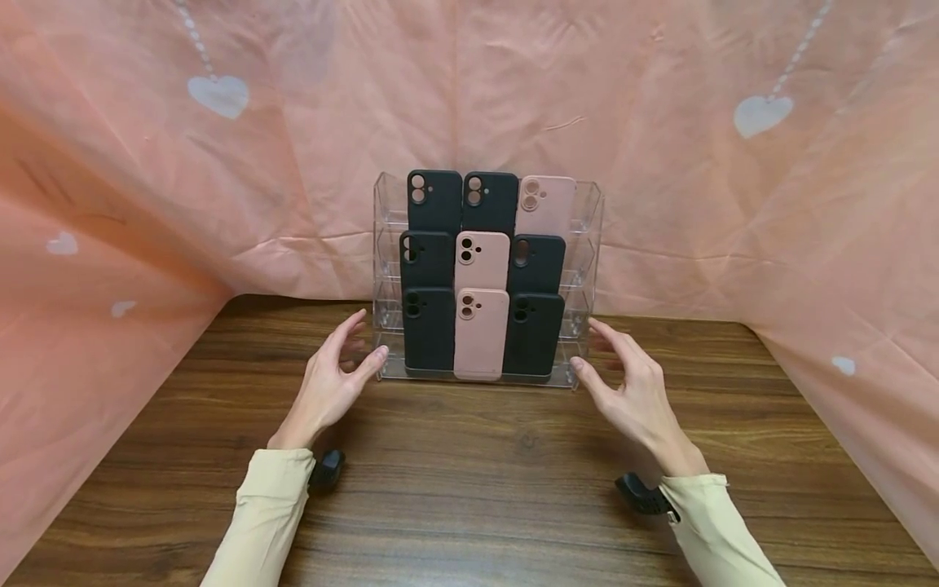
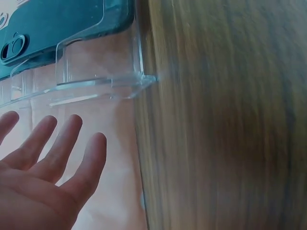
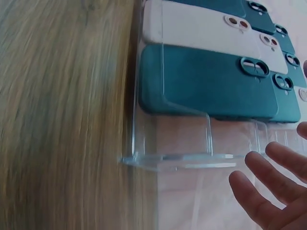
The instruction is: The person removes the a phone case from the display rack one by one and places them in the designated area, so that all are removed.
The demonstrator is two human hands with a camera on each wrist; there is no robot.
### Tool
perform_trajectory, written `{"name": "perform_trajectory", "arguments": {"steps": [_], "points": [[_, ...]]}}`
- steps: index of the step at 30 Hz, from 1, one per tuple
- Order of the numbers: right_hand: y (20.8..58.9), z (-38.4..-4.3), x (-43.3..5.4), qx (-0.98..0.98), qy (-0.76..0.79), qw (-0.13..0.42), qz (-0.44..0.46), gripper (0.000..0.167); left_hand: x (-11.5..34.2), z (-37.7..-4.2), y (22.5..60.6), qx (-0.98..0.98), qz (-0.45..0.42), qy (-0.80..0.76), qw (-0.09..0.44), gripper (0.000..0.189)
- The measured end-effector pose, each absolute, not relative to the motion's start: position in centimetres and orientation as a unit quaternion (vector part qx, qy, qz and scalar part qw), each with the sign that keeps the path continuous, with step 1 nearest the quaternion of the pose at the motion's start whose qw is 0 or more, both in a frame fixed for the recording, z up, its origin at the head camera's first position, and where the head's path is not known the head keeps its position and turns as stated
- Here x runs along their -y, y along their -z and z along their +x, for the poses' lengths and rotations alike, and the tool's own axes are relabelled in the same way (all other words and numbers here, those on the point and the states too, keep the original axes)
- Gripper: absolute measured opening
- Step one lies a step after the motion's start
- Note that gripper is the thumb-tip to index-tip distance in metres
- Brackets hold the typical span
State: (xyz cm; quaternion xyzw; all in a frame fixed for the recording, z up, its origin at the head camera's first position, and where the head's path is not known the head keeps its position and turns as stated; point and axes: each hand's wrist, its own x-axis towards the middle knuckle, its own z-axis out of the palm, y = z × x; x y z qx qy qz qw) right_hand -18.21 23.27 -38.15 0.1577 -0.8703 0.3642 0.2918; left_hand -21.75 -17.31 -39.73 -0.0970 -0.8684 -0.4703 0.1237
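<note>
Head view: clear rack holding nine phone cases is stood at table far middle, flanked by left hand and right hand; fingers spread, nothing gripped. Step: rack positioning, probably. For any shift, both sides should be pinched evenly.

A brown, wood-grain tabletop extends beneath the left hand and the right hand. A creased, pink fabric backdrop hangs beyond both hands. White heart-shaped prints mark it outboard of each hand.
</note>
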Motion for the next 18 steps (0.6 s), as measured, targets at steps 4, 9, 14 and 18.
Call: {"name": "perform_trajectory", "arguments": {"steps": [4, 9, 14, 18], "points": [[37.9, -18.7, -22.5, 0.864, -0.388, 0.277, 0.163, 0.055, 17.2, -22.3, 39.8, 0.851, -0.092, 0.501, 0.125, 0.064], [37.9, -19.3, -21.9, 0.857, -0.414, 0.265, 0.156, 0.051, 16.8, -22.7, 40.1, 0.833, -0.090, 0.530, 0.134, 0.058], [37.8, -19.7, -21.7, 0.856, -0.431, 0.247, 0.143, 0.049, 16.4, -23.0, 40.2, 0.828, -0.078, 0.537, 0.143, 0.054], [38.0, -20.0, -21.6, 0.858, -0.440, 0.235, 0.125, 0.049, 16.0, -23.2, 40.3, 0.819, -0.071, 0.551, 0.148, 0.052]]}}
